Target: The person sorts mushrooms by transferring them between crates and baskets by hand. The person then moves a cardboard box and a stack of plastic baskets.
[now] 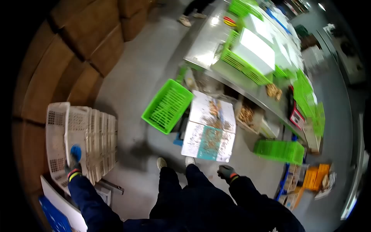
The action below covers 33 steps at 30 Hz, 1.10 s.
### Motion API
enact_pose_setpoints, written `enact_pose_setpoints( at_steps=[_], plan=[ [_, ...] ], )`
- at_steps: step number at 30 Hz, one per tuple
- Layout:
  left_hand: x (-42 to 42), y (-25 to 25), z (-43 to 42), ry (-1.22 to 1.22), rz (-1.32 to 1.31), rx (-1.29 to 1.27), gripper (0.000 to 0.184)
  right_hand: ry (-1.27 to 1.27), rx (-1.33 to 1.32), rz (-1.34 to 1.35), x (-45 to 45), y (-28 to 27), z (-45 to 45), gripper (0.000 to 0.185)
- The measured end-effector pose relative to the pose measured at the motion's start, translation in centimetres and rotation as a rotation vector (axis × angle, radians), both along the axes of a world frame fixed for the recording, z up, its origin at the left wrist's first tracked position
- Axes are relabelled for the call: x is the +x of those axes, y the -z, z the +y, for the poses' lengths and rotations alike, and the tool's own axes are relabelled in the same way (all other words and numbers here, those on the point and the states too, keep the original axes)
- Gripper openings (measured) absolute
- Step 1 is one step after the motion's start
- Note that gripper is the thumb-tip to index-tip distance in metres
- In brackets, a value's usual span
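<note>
My left hand [72,167], in a dark glove, is at the rim of the outermost white plastic basket [57,133], with the fingers partly hidden against it. That basket stands slightly askew from the nested stack of white baskets [101,139]. A blue round patch [75,152] shows just beyond my fingertips. My right hand [226,172], also gloved, is curled closed in the air with nothing visible in it. It is nearest to the lower right corner of a white board [189,141] strewn with brown bits around a teal area.
A green basket [168,106] sits left of the board. Brown cartons [92,34] line the left side. A steel table [208,42] carries green baskets and white foam boxes [253,50]. Below it stand a box of brown pieces [247,116] and a green crate [279,151]. Another person's shoes [185,20] show at the top.
</note>
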<state>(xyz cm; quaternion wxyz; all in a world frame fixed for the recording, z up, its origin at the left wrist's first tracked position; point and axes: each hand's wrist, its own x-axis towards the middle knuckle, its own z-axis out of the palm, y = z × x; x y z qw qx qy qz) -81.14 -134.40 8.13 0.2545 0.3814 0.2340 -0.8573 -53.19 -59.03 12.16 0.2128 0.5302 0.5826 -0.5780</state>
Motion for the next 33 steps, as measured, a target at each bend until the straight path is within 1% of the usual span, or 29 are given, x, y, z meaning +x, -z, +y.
enact_pose_setpoints(
  at_steps=[1, 2, 4, 5, 6, 7, 8, 9, 10, 11, 13, 15, 16, 17, 18, 19, 20, 21, 22, 23, 24, 25, 26, 27, 28, 29, 30, 31, 33],
  plan=[
    [1.0, 2.2, -1.7, 0.537, -0.271, -0.534, 0.050, 0.013, -0.010, -0.014, 0.2, 0.4, 0.1, 0.030],
    [2.4, 3.9, -2.1, 0.666, -0.528, -1.034, 0.048, 0.043, -0.033, -0.034, 0.2, 0.6, 0.0, 0.030],
    [1.5, 3.7, 1.9, 0.650, -0.555, -0.983, 0.047, -0.030, -0.024, -0.099, -0.4, 0.1, -0.4, 0.031],
    [1.4, 2.2, 5.3, 0.519, -0.342, -0.421, 0.047, -0.056, -0.031, -0.098, 0.0, 0.2, -0.4, 0.031],
    [2.0, 3.3, 6.8, 0.747, -0.299, -0.570, 0.046, -0.051, -0.018, -0.038, 0.9, 1.3, 0.2, 0.036],
    [2.2, 3.1, 9.5, 0.811, -0.337, -0.630, 0.047, -0.021, -0.011, -0.039, 1.9, 2.3, 1.0, 0.036],
    [2.5, 2.8, 12.2, 0.876, -0.376, -0.688, 0.049, -0.045, 0.110, 0.014, 2.7, 3.2, 1.8, 0.038],
    [4.0, 6.4, 13.8, 1.022, -0.367, -0.606, 0.046, -0.074, 0.229, 0.067, 3.3, 4.0, 2.7, 0.040],
    [4.4, 6.4, 18.0, 1.201, -0.249, -0.615, 0.046, -0.052, 0.270, 0.075, 3.6, 4.9, 3.9, 0.045],
    [5.0, 6.4, 22.6, 1.316, -0.225, -0.601, 0.040, 0.012, 0.353, 0.118, 3.9, 6.3, 5.0, 0.050],
    [6.8, 6.8, 32.3, 1.533, -0.205, -0.543, 0.030, 0.047, 0.428, 0.085, 3.4, 7.9, 8.2, 0.056],
    [6.7, 8.0, 40.1, 1.687, -0.115, -0.547, 0.027, 0.088, 0.536, 0.127, 2.3, 10.6, 11.8, 0.063],
    [6.3, 9.8, 42.9, 1.769, 0.111, -0.588, 0.022, 0.049, 0.598, 0.109, 1.4, 11.6, 14.0, 0.066],
    [5.6, 11.6, 45.7, 1.830, 0.017, -0.655, 0.018, 0.007, 0.653, 0.092, 0.4, 12.9, 16.1, 0.070],
    [5.5, 11.3, 50.1, 1.833, -0.247, -0.943, 0.014, 0.044, 0.639, 0.100, -1.3, 13.1, 17.5, 0.074],
    [5.3, 10.9, 53.2, 1.897, -0.263, -1.186, 0.026, 0.080, 0.619, 0.107, -3.2, 13.1, 18.9, 0.077],
    [4.8, 12.2, 55.0, 2.014, -0.211, -1.444, 0.051, 0.071, 0.611, 0.124, -4.3, 15.4, 20.9, 0.078],
    [5.0, 14.9, 57.0, 1.835, -0.087, -1.534, 0.064, 0.064, 0.605, 0.142, -5.2, 18.1, 22.9, 0.079],
    [4.6, 17.0, 58.3, 1.831, -0.085, -1.578, 0.066, 0.053, 0.561, 0.128, -6.6, 18.9, 24.3, 0.079],
    [4.1, 17.9, 59.9, 1.829, -0.083, -1.623, 0.068, 0.043, 0.516, 0.113, -7.6, 20.5, 25.7, 0.079],
    [3.5, 18.9, 61.2, 1.868, -0.119, -1.615, 0.067, 0.124, 0.484, 0.165, -8.3, 24.6, 27.0, 0.072],
    [3.2, 19.0, 62.3, 1.908, -0.160, -1.606, 0.067, 0.143, 0.418, 0.268, -8.6, 28.7, 28.3, 0.059],
    [3.3, 19.9, 63.1, 1.821, -0.073, -1.492, 0.063, 0.152, 0.317, 0.253, -9.4, 28.5, 28.7, 0.052],
    [3.4, 20.5, 63.1, 1.849, -0.029, -1.492, 0.060, 0.161, 0.216, 0.237, -9.9, 28.1, 28.8, 0.045],
    [3.5, 22.5, 62.2, 1.852, -0.058, -1.556, 0.059, 0.157, 0.234, 0.239, -10.0, 29.2, 28.6, 0.038],
    [3.2, 22.8, 62.4, 1.852, -0.080, -1.622, 0.057, 0.154, 0.252, 0.241, -9.7, 31.1, 28.5, 0.033],
    [3.5, 23.0, 62.7, 1.879, -0.295, -1.900, 0.055, 0.155, 0.251, 0.336, -9.4, 32.8, 28.5, 0.032],
    [3.5, 23.1, 62.7, 1.876, -0.284, -1.846, 0.054, 0.159, 0.253, 0.434, -8.9, 34.4, 28.8, 0.032],
    [3.6, 23.2, 62.5, 1.856, -0.268, -1.900, 0.054, -0.182, 0.377, 0.318, -8.6, 32.0, 28.5, 0.031]
  ],
)
